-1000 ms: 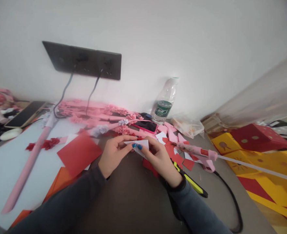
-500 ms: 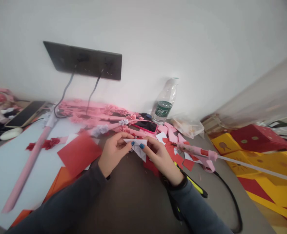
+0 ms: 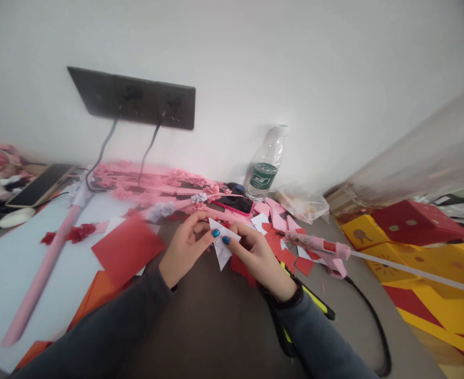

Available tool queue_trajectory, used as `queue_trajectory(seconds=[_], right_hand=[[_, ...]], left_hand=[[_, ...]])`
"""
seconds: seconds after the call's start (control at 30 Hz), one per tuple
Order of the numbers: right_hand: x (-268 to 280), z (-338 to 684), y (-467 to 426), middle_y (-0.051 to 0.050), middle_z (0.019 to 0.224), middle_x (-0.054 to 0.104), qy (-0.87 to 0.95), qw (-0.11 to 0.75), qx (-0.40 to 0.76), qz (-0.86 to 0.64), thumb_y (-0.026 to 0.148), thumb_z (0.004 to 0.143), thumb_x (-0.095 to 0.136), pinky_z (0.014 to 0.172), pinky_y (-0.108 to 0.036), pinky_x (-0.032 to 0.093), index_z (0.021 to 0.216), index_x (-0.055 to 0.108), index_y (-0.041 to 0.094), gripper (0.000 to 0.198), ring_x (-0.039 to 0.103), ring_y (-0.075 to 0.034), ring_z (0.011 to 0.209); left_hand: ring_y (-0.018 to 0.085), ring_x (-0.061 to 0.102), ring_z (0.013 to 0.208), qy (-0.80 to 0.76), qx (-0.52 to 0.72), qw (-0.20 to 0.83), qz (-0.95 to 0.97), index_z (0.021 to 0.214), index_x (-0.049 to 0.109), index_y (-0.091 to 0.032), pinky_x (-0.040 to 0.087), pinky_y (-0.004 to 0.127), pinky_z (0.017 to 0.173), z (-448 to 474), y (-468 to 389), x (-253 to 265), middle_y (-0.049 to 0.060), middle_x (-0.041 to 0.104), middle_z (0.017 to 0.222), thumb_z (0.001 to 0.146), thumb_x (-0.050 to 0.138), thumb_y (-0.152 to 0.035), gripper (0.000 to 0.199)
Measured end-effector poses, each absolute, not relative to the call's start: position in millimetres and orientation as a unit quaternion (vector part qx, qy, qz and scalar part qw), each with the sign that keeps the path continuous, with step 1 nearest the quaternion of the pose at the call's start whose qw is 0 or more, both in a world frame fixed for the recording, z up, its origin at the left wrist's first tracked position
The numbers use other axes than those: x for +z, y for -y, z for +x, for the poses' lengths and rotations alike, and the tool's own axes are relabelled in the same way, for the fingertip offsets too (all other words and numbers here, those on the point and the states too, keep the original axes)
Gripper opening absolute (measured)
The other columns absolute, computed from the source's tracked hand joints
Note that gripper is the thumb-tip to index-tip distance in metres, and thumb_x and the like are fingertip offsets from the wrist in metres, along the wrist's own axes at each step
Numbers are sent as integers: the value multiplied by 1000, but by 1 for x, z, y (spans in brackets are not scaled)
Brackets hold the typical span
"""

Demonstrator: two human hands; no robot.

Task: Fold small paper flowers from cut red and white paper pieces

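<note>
A small folded white paper (image 3: 222, 253), triangular with one point hanging down, is pinched between my two hands above the grey table. My left hand (image 3: 184, 247) grips its left edge, thumb on the face and fingers behind. From the other side my right hand (image 3: 258, 255) presses a thumb on the same face, its fingers curled behind the sheet. Just beyond lie red and pink paper pieces (image 3: 281, 242). A red paper square (image 3: 125, 247) lies to the left of my left hand.
A water bottle (image 3: 264, 168) stands by the wall near a phone (image 3: 235, 204). To the right lies a pink glue gun (image 3: 314, 245) with its cord. Yellow-and-black cutters (image 3: 314, 300) rest under my right forearm. Pink paper flower stems (image 3: 157, 181) line the wall; yellow boxes (image 3: 397, 263) sit right.
The folded white paper has turned between my fingers: its flat top edge now slopes down to the right and its lower point hangs further left. Both hands have shifted only slightly.
</note>
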State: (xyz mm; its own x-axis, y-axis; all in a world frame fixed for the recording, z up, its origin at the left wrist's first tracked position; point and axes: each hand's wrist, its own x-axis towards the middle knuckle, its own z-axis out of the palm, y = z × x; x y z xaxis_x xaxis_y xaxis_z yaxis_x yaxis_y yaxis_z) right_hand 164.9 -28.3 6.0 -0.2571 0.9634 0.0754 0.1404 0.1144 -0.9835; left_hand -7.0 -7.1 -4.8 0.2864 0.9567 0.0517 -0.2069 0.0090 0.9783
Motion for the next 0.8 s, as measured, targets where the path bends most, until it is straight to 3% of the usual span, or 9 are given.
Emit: queue_trajectory(seconds=[0.17,0.37,0.6,0.8], right_hand=[[6,161,30,4,64,42,620,402,514,-435,56,89,59,52,-26,29,70,46,22,41,38,-12,57],[6,162,28,3,68,48,606,400,540,-426,53,88,62,54,-25,34,77,51,21,35,44,-12,58],[3,163,26,2,72,54,559,458,544,-425,50,85,67,58,-26,41,82,55,21,32,49,-13,62],[-1,163,24,1,78,57,557,459,560,-407,51,84,68,56,-25,42,84,54,22,32,55,-13,62]], left_hand=[[14,63,73,-358,499,628,478,101,57,-19,51,25,67,-6,6,-8,-1,65,77,75,78,-29,35],[10,54,59,-371,481,624,492,100,60,-18,45,22,60,-8,6,-1,-8,50,61,76,78,-27,31],[17,63,83,-343,454,632,526,99,59,-19,51,27,72,-5,6,-5,2,66,89,72,78,-24,33],[16,60,70,-386,387,583,600,82,63,-17,47,28,68,-7,7,0,0,65,74,79,64,-23,7]])
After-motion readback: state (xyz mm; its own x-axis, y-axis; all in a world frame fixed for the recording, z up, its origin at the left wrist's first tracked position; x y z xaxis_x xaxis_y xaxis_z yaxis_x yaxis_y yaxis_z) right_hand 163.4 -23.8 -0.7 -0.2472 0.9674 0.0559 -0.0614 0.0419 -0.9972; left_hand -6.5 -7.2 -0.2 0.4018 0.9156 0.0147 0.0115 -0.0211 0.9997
